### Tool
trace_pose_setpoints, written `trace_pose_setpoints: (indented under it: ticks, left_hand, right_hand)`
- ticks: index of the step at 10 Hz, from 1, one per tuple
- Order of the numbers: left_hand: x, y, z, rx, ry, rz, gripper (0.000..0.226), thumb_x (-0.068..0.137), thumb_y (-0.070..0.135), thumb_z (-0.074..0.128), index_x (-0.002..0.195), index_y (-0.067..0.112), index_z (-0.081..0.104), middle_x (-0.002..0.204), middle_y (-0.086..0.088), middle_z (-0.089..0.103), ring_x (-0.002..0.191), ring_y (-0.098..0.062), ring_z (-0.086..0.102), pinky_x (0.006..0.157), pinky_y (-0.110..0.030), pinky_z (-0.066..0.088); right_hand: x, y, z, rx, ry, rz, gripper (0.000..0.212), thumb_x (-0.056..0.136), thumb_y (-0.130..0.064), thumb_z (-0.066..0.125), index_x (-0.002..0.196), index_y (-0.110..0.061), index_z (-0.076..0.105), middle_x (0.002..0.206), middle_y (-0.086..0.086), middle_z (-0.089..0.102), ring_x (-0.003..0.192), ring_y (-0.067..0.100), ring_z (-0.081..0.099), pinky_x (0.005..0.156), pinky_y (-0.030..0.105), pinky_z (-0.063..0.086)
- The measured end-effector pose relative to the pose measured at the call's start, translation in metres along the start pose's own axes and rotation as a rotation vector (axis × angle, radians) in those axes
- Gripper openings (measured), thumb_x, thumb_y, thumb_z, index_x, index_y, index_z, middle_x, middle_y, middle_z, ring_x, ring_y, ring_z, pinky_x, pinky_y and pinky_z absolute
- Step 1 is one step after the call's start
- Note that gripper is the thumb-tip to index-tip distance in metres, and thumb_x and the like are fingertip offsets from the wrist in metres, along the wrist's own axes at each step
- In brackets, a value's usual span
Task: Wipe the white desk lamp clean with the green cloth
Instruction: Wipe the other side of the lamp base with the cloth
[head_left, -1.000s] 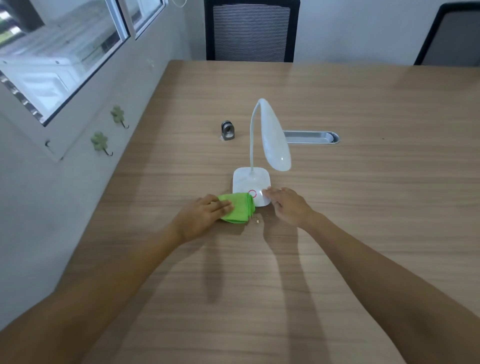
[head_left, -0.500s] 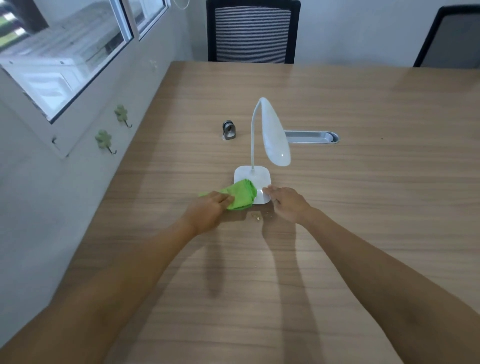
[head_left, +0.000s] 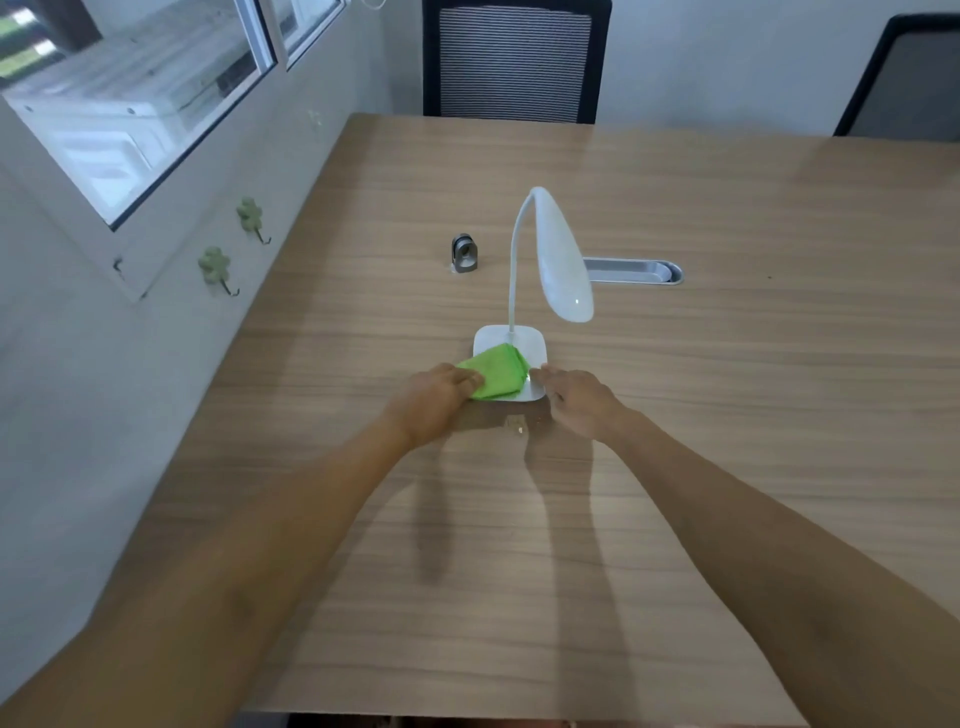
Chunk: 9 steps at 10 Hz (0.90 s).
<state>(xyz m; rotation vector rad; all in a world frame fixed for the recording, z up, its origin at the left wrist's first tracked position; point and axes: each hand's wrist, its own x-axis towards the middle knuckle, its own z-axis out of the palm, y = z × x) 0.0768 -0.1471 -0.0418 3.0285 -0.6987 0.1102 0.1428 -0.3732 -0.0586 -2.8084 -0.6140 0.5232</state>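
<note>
Since a moment ago, the green cloth (head_left: 496, 371) has slid off the table (head_left: 727, 415) and up onto the flat foot of the lamp (head_left: 561, 270), near the middle of the frame. It was lying beside the foot before; now it covers the left and front part of it. The left hand (head_left: 434, 397) has closed its fingers on the near edge of the cloth and pushes it along. The right hand (head_left: 579, 395) sits just to the right, with its fingertips touching the front right corner of the foot to keep the lamp from sliding; its fingers look loosely spread, not wrapped around anything. I think the wiping has only just begun. The foot is partly rubbed, but the thin bent neck and the long white head above it have not been touched by the cloth yet, so most of the job is left. A tiny speck (head_left: 517, 427) lies on the table in front of the lamp; it may be a crumb, but it is too small to tell. For containers, the only thing like one is a long metal slot (head_left: 631, 271) set into the table, right of the lamp head, and nothing shows inside it. A small gray object (head_left: 464, 253) stands to the left of the lamp.
</note>
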Motion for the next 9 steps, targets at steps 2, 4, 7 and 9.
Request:
trace_pose_setpoints:
  ticks: [2, 4, 7, 9]
  left_hand:
    - [-0.046, -0.029, -0.002, 0.144, 0.037, 0.150, 0.040, 0.079, 0.013, 0.045, 0.115, 0.005, 0.060, 0.104, -0.013, 0.074, 0.085, -0.027, 0.072, 0.060, -0.030, 0.059]
    - [-0.071, -0.072, -0.015, 0.260, 0.214, -0.083, 0.033, 0.082, 0.021, 0.053, 0.109, 0.017, 0.070, 0.100, -0.012, 0.071, 0.088, -0.029, 0.059, 0.070, -0.034, 0.047]
    - [-0.064, -0.059, 0.012, 0.235, -0.048, -0.204, 0.036, 0.067, 0.026, 0.051, 0.092, 0.019, 0.077, 0.076, -0.011, 0.065, 0.066, -0.031, 0.063, 0.054, -0.030, 0.052]
    - [-0.071, -0.041, 0.023, 0.147, 0.030, -0.343, 0.051, 0.066, 0.031, 0.039, 0.099, 0.013, 0.073, 0.086, -0.016, 0.069, 0.078, -0.034, 0.069, 0.066, -0.039, 0.057]
  right_hand:
    - [-0.002, -0.004, -0.003, 0.003, -0.007, 0.023, 0.049, 0.094, -0.015, 0.033, 0.142, -0.026, 0.035, 0.155, 0.002, 0.032, 0.137, 0.031, 0.035, 0.110, 0.046, 0.036]
    - [-0.009, -0.014, -0.008, 0.044, 0.053, 0.041, 0.043, 0.088, -0.008, 0.035, 0.128, -0.020, 0.048, 0.132, 0.011, 0.056, 0.119, 0.037, 0.048, 0.098, 0.048, 0.044]
    - [-0.017, -0.020, -0.001, 0.055, 0.098, 0.049, 0.050, 0.087, -0.007, 0.035, 0.135, -0.018, 0.038, 0.142, 0.009, 0.048, 0.119, 0.038, 0.048, 0.096, 0.049, 0.045]
    - [-0.026, -0.016, 0.012, 0.061, 0.164, 0.061, 0.049, 0.090, -0.038, 0.027, 0.136, -0.021, 0.036, 0.146, 0.008, 0.040, 0.125, 0.037, 0.042, 0.101, 0.050, 0.041]
